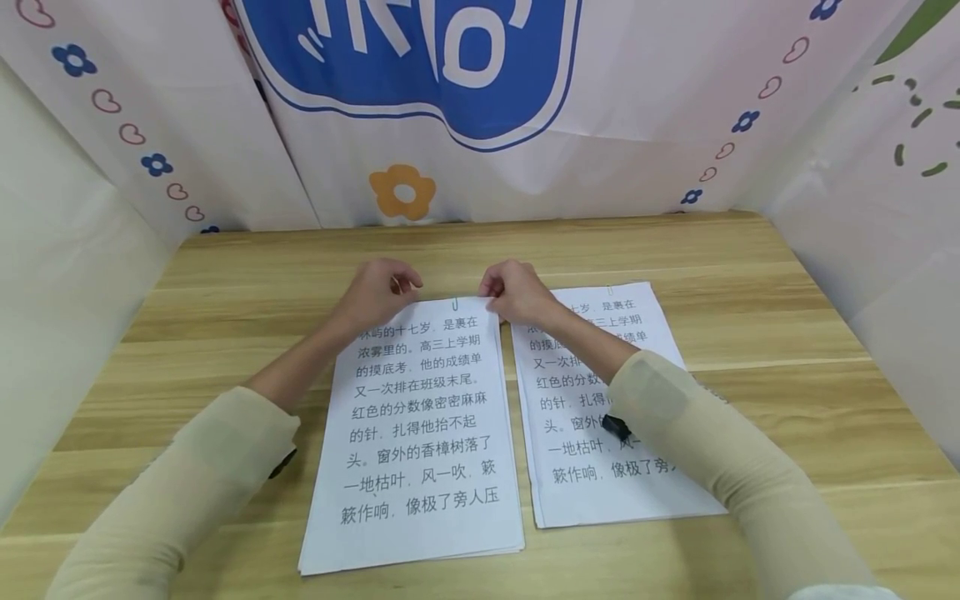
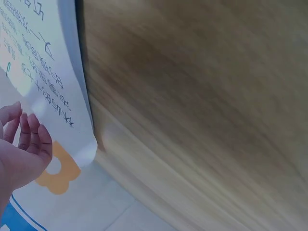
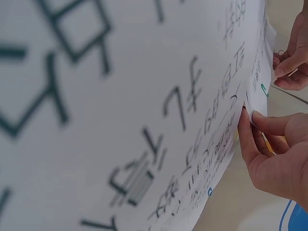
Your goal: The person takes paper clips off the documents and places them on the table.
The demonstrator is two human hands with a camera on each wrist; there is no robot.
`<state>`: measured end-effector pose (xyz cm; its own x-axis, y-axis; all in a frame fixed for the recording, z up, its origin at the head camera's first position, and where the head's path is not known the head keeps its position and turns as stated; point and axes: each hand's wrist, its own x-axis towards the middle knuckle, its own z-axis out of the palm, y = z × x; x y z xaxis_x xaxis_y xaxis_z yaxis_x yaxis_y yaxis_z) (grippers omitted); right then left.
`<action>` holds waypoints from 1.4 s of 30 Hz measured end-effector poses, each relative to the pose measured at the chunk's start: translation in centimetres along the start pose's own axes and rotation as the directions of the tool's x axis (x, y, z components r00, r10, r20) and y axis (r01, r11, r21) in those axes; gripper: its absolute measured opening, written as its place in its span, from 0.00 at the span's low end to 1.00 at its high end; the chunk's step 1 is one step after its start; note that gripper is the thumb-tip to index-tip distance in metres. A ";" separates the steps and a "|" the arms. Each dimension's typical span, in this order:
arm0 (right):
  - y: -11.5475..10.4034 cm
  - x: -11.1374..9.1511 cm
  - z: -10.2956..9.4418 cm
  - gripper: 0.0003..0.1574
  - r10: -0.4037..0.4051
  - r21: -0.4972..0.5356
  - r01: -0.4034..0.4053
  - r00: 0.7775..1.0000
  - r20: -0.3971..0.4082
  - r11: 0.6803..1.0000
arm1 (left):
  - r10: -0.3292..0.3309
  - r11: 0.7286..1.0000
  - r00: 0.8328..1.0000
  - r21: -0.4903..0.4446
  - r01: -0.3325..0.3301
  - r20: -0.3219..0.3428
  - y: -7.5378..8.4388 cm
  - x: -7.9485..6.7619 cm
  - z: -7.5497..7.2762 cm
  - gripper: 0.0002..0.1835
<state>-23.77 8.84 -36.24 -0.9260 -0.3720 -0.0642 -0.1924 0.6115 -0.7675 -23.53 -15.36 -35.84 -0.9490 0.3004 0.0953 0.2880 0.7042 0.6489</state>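
Observation:
Two stacks of printed paper lie side by side on the wooden table. At the top edge of the left stack (image 1: 423, 433) is a green paper clip (image 1: 454, 304). My right hand (image 1: 517, 292) pinches that stack's top right corner between thumb and fingers, as the right wrist view also shows. Near its top left corner is my left hand (image 1: 380, 292), fingers loosely curled and holding nothing. The right stack (image 1: 600, 492), with a pale yellowish clip (image 1: 610, 291) at its top, lies partly hidden under my right forearm.
Bare wood of the table (image 1: 765, 333) shows around the stacks. A white printed cloth (image 1: 622, 175) with a blue sign and an orange flower stands behind the table. White sheeting (image 1: 67, 217) closes off both sides.

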 end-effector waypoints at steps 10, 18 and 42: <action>0.0 0.0 0.0 0.11 0.016 0.003 -0.016 1.000 -0.004 1.000 | 0.012 1.000 0.998 -0.008 -0.011 0.059 0.8 0.1 0.5 0.09; 0.0 0.1 0.0 0.10 0.010 0.004 -0.010 1.000 -0.002 1.000 | 0.022 1.000 0.996 0.006 -0.023 0.086 1.2 0.4 0.9 0.08; 0.3 0.1 -0.2 0.10 0.001 0.030 -0.002 1.000 0.012 1.000 | 0.042 0.999 0.991 -0.029 -0.039 0.125 1.9 1.5 2.6 0.06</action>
<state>-24.01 9.12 -36.30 -0.9223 -0.3796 -0.0729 -0.1810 0.5908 -0.7863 -24.05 -11.92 -36.47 -0.9127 0.4078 0.0271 0.3206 0.6731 0.6664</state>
